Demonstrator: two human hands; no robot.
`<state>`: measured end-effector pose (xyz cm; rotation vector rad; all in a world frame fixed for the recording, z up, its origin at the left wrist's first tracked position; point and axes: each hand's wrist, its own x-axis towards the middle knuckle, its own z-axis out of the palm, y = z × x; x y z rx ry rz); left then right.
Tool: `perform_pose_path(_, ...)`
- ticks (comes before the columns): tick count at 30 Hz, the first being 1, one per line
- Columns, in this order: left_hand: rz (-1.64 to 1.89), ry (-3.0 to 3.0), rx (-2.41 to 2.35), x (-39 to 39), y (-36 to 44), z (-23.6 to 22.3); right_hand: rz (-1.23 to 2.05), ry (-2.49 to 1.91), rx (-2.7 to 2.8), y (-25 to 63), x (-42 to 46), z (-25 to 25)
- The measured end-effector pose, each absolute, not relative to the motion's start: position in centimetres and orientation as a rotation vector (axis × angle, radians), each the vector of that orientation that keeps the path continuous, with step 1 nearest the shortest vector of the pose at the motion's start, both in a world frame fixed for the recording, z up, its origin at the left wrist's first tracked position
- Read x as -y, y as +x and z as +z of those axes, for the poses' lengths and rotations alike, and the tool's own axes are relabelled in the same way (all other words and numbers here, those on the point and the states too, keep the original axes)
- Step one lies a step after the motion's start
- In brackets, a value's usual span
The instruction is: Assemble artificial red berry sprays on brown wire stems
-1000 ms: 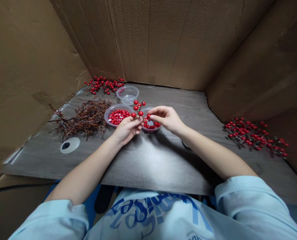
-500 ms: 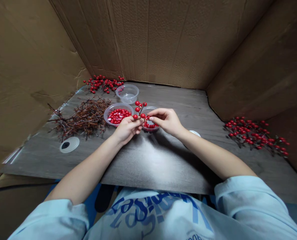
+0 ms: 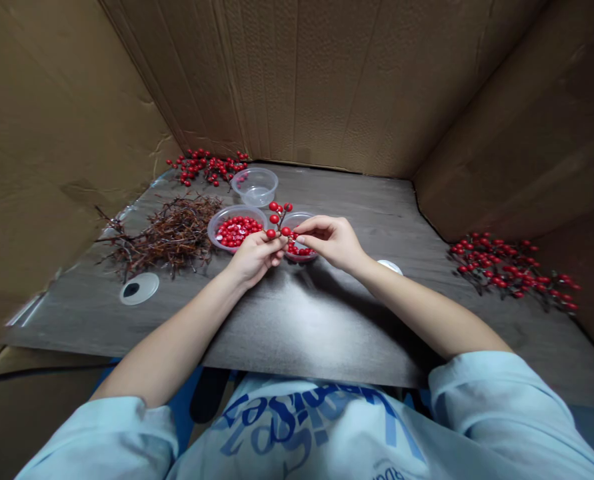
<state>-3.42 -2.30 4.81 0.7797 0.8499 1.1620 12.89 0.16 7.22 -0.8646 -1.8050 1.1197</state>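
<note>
Left hand (image 3: 255, 260) gripping a red berry sprig (image 3: 278, 217), right hand (image 3: 333, 241) pinching it narrowly, above a clear plastic bowl (image 3: 301, 260) of loose berries

Left hand (image 3: 255, 260) and right hand (image 3: 333, 241) hold a red berry sprig (image 3: 278, 217) between them, above two clear plastic tubs (image 3: 209, 233) of loose red berries. Upper left of frame: a third, empty-looking tub (image 3: 255, 187) and a berry spray (image 3: 207, 167). Centre left: bare brown stems (image 3: 161, 233). Right: a second spray (image 3: 511, 273). Cardboard walls (image 3: 327, 80) enclose a dark tabletop (image 3: 357, 320).
</note>
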Motion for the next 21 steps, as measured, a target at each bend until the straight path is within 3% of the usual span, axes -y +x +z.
perform_pose_path(7, 1.172, 0.748, -0.85, 2.1, -3.8, 5.2, 1.144, -0.852, 1.876, 13.0, -1.0, 7.7)
perform_pose_path(15, 1.267, 0.686, -0.872, 1.6, -4.5, 5.7, 0.328, -0.908, 2.548, 13.0, -3.8, 7.8)
perform_pose_path(21, 1.283, 0.689, -0.852, 1.7, -4.4, 5.6, 0.164, -0.966, 2.977, 11.3, -5.4, 7.0)
